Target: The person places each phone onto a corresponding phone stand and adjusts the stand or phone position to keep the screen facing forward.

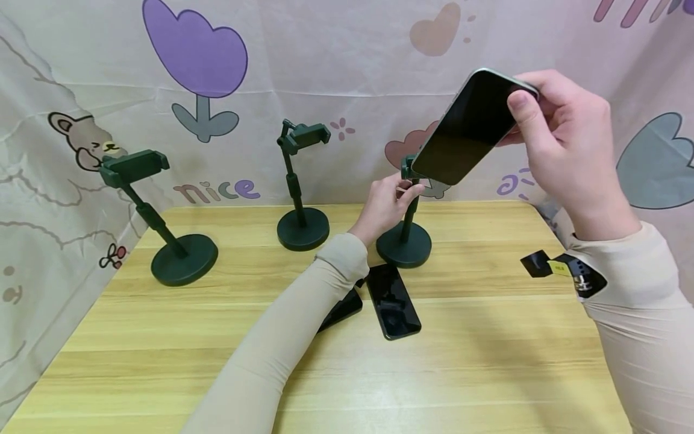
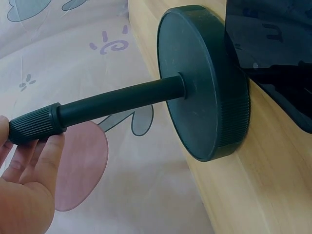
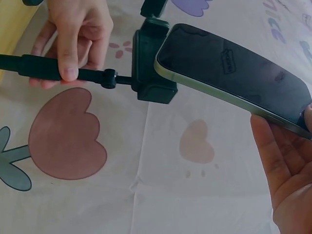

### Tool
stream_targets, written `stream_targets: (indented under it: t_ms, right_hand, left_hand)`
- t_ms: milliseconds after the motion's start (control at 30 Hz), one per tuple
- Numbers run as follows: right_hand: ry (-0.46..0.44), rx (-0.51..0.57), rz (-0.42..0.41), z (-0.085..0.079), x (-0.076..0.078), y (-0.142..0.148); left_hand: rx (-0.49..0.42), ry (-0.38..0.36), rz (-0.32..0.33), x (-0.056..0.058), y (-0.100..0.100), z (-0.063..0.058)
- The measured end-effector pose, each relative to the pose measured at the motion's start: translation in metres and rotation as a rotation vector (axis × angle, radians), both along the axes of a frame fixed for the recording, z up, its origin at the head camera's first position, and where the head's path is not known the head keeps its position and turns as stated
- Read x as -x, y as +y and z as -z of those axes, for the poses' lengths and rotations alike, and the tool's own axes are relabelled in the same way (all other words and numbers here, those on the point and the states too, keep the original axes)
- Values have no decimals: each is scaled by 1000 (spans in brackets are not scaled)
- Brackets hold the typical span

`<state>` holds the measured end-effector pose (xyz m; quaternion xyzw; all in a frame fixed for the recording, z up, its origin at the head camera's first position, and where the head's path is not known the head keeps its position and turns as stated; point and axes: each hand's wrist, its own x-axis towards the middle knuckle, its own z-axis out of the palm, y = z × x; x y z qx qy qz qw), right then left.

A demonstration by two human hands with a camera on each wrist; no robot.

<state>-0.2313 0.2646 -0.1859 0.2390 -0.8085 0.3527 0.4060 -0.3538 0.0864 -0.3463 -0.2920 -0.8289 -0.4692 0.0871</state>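
Pale printed fabric backdrop [image 1: 336,54] hung behind light wood-grain table [image 1: 130,361]. Backdrop bore purple tulip [image 1: 197,54] above "nice" lettering [image 1: 217,191], cartoon bear [image 1: 89,141] lower left of tulip, beige heart [image 1: 435,29] well right, blue-grey motif [image 1: 655,161] far right.

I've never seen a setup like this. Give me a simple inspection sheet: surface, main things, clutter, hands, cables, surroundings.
Surface: table with light wood grain.
Stands: left stand and middle stand hold no phone; right stand is gripped.
Phones: held phone is close to the right stand, contact unclear; front phone lies flat; covered phone is partly hidden by the left sleeve.
Clutter: nothing seen.
Left hand: grips the right stand.
Right hand: holds the held phone.
Cables: nothing seen.
Surroundings: pale cloth printed with flowers and hearts.
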Motion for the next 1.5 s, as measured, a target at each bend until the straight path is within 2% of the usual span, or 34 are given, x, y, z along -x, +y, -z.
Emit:
stream_targets:
  t_ms: [400, 633, 767, 967, 1133, 1500]
  right_hand:
    - [211, -177, -30, -17, 11, -4]
    - [257, -236, -54, -26, 11, -8]
    - [243, -245, -41, -27, 12, -8]
    - [161, -217, 7, -25, 14, -8]
    - [135, -229, 27, -25, 14, -8]
    - [111, -352, 31, -33, 13, -11]
  left_hand:
    - [-2, -14, -9, 1, -1, 1]
    - [8, -7, -8, 1, -1, 1]
    - [6, -9, -8, 1, -1, 1]
    - [13, 1, -9, 0, 0, 2]
    - [20, 9, -12, 0, 0, 2]
    - [24, 0, -10, -1, 0, 1]
